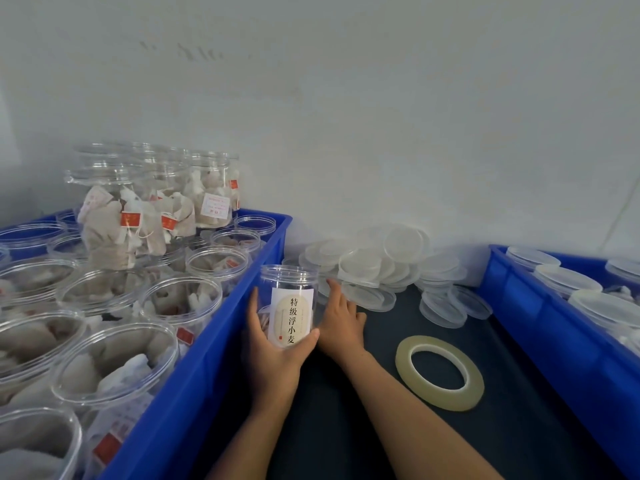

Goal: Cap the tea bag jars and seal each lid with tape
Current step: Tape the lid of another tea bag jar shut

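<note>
Looking down at a dark table (363,427) between 2 blue bins. Left hand (273,344) gripping a clear jar (289,299), fingers and thumb curled round its lower part; jar upright, uncapped, white label with dark characters facing the camera, tea bags dimly visible inside. Right hand (341,318) just right of the jar, fingers extended and relaxed toward a heap of clear lids (377,261), holding nothing; cannot tell whether the fingertips touch a lid. Lids heaped against the white wall (381,116), some spilling forward onto the table. Roll of tape (440,372) lying flat on the table, right of the right forearm, apart from both hands. Left bin (221,341) packed with open jars (114,362) holding tea bags (135,230) with red tags; a few more jars stacked higher at its far end. Right bin (540,327) holding capped jars (568,280), only partly in view.
</note>
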The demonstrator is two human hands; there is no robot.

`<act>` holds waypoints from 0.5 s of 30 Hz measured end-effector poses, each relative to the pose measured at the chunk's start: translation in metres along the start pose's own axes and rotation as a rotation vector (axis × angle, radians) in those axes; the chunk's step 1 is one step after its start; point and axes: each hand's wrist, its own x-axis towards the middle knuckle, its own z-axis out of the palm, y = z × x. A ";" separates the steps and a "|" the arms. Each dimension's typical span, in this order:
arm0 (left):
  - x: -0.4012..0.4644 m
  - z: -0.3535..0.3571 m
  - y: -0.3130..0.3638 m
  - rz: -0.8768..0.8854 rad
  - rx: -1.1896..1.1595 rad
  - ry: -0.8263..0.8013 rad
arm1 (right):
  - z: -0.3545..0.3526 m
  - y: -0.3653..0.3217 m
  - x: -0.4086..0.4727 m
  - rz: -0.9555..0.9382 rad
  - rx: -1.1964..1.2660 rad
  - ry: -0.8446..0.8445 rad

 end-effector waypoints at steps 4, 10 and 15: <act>-0.001 0.000 0.000 -0.004 0.007 0.004 | -0.002 0.002 -0.004 -0.045 -0.016 0.004; -0.002 -0.003 0.001 0.022 -0.012 -0.009 | -0.033 0.009 -0.023 -0.108 0.107 0.029; -0.006 -0.004 0.006 0.062 0.050 -0.094 | -0.079 0.039 -0.057 -0.074 0.062 -0.028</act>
